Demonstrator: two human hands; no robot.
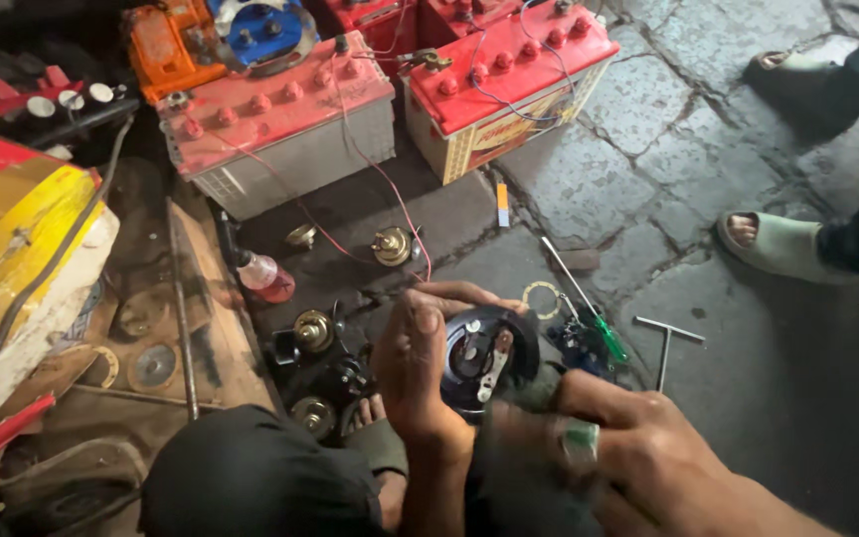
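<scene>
Stone-paved floor (668, 129), cracked and grimy, serving as workshop ground. Left hand (420, 368): fingers curled closed around rim of round black horn unit (484, 353), held above floor at centre, its open face with metal contact arm upward. Right hand (648, 447): half closed, green-stoned ring on one finger, resting just beside horn's lower edge; exact contact cannot be told. Green-handled screwdriver (594, 323) and T-shaped wrench (666, 343) lie near, right. Red-topped batteries (280, 119) crowd far edge; more horn parts (315, 333) left. Open floor lies right, bounded by sandalled feet (777, 244).
</scene>
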